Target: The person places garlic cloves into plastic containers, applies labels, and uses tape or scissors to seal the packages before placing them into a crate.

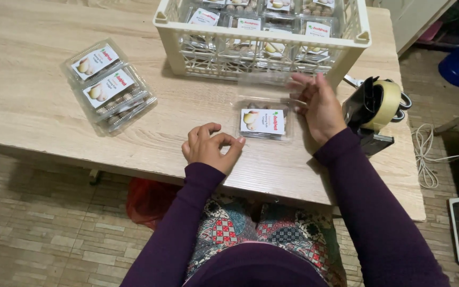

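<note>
Clear labelled box (pixel 263 121), between left hand (pixel 208 147), right hand (pixel 319 106)

Labelled box (pixel 263 121) between hands, crate (pixel 261 53) behind, dispenser (pixel 374 106) right.

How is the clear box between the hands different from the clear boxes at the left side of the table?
The single box lies alone between the left hand and the right hand; the left boxes are several, piled together with no hand near. The single box lies square to the table edge; the left boxes lie slanted. All are clear plastic with a white label on top.
</note>
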